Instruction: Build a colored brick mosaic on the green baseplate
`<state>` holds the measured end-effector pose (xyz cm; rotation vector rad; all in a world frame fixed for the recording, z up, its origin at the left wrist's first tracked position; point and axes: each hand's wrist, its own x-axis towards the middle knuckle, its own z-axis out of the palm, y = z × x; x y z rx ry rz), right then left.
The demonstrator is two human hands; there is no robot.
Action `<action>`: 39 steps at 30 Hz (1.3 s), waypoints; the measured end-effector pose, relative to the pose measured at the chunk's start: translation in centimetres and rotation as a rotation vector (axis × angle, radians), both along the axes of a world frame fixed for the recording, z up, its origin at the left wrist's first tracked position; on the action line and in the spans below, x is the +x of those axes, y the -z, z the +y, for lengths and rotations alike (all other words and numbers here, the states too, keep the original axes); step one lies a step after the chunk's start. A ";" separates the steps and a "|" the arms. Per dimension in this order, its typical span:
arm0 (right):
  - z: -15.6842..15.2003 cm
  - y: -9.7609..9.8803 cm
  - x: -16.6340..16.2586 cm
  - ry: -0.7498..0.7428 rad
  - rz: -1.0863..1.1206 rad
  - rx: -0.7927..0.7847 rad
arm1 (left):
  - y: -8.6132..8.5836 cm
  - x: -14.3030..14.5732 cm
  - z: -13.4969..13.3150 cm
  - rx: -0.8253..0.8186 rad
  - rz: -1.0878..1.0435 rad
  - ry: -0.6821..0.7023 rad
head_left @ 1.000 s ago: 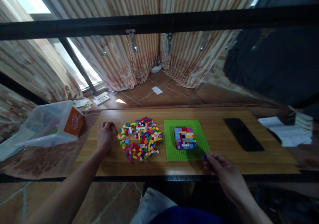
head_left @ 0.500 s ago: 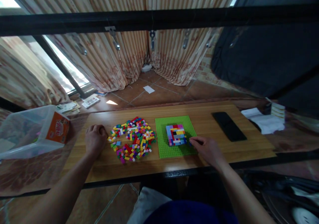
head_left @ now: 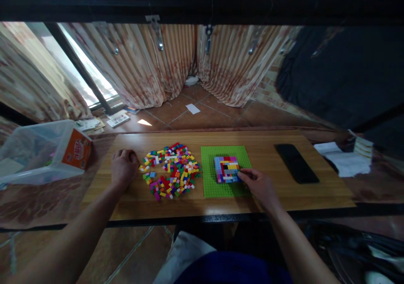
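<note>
A square structure of coloured building bricks (head_left: 226, 170) stands on the green baseplate (head_left: 208, 191), with a gap in its top. At its right side is my right hand (head_left: 260, 186), thumb and forefinger pinched at the edge around a small brick, mostly hidden by the fingertips. My left hand (head_left: 124, 166) rests on the table with curled fingers, just left of a heap of loose coloured bricks (head_left: 173, 170). Whatever the left fingers may hold is hidden.
A black phone-like slab (head_left: 296, 163) lies to the right on the wooden table (head_left: 189, 208). Beyond the table's left end stands a clear plastic bin (head_left: 41, 149) with an orange label. White papers (head_left: 342, 160) are past the right end. A dark bar (head_left: 202, 10) crosses above.
My right hand has moved slightly left against the brick structure's right side, where a small gap was before. My left hand stays beside the heap. The whole view has shifted a little.
</note>
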<state>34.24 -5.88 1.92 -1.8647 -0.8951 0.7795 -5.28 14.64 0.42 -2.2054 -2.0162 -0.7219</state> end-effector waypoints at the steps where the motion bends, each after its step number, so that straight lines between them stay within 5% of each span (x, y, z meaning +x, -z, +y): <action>1: -0.1 0.1 -0.2 0.027 0.042 0.007 | 0.0 0.0 0.0 -0.001 -0.001 -0.004; 8: -0.3 -0.4 -0.6 0.117 0.125 -0.015 | 0.0 0.1 -0.1 -0.014 -0.008 -0.026; 23: -0.6 0.1 -0.2 0.116 0.169 0.050 | 0.1 0.2 -0.2 -0.008 -0.009 -0.010; 39: -0.2 -0.1 0.0 0.038 0.100 -0.076 | 0.2 0.2 -0.2 -0.007 -0.010 -0.020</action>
